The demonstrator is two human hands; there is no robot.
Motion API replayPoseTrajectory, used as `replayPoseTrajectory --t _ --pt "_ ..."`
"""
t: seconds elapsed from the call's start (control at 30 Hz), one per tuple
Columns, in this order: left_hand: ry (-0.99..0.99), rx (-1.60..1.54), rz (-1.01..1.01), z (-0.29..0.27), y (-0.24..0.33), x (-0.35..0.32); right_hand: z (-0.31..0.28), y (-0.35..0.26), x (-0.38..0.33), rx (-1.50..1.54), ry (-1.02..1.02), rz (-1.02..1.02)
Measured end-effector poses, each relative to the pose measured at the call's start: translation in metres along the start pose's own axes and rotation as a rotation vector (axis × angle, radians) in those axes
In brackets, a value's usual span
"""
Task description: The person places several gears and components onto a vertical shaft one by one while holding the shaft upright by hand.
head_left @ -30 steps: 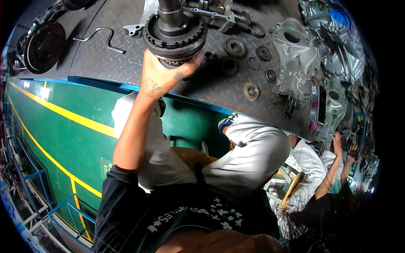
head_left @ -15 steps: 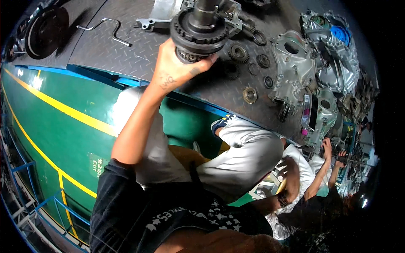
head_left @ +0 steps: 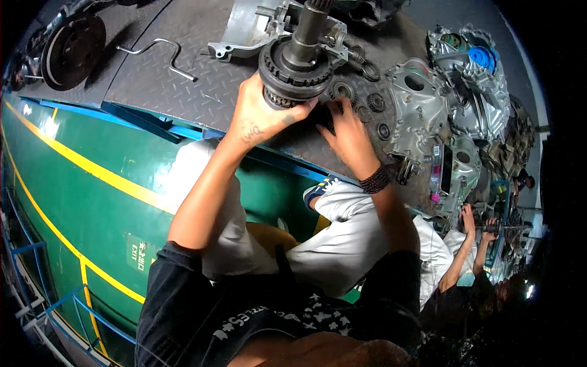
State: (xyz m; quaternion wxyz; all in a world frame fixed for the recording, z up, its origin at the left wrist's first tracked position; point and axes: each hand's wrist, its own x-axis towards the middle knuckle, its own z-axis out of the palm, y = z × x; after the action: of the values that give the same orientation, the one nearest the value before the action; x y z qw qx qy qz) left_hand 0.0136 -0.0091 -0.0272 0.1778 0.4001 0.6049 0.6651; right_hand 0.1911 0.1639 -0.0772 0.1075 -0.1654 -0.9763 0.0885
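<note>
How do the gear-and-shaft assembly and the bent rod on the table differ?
Pose: the dark metal gear-and-shaft assembly is held up in the left grip; the thin silver S-bent rod lies on the dark diamond-plate tabletop.
Shape: the assembly has toothed rings around a straight shaft; the rod is bare and curved.
Build: the assembly is thick and bulky; the rod is slender.
Shared: both look metallic.

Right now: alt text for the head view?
The left hand grips a dark gear-and-shaft assembly above a tread-plate bench, while the right hand is down by small loose gears. Silver housings sit to the right.
</note>
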Motion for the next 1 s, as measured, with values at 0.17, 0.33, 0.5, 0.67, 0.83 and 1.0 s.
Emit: replayPoseTrajectory --t 0.17,0.33,0.5,0.67,0.83,1.0 --pt "-0.01 -0.029 -0.026 0.001 0.006 -0.001 -0.002 0.003 -0.008 0.079 0.03 0.023" --pt "0.002 0.013 0.074 0.003 0.008 -0.001 -0.048 0.011 -0.002 0.222 -0.122 0.023" --pt "0.004 0.001 0.081 0.011 0.01 0.001 -0.065 0.104 -0.013 0.168 -0.084 0.214" --pt "-0.003 -0.03 0.001 0.002 0.006 0.0 -0.024 0.098 -0.006 0.097 -0.099 0.067" --pt "-0.016 -0.023 -0.025 0.003 0.006 0.001 -0.027 0.095 -0.006 0.153 -0.063 0.121" --pt "-0.041 -0.046 0.029 0.0 0.003 0.001 -0.048 0.108 -0.009 0.336 -0.018 0.206"
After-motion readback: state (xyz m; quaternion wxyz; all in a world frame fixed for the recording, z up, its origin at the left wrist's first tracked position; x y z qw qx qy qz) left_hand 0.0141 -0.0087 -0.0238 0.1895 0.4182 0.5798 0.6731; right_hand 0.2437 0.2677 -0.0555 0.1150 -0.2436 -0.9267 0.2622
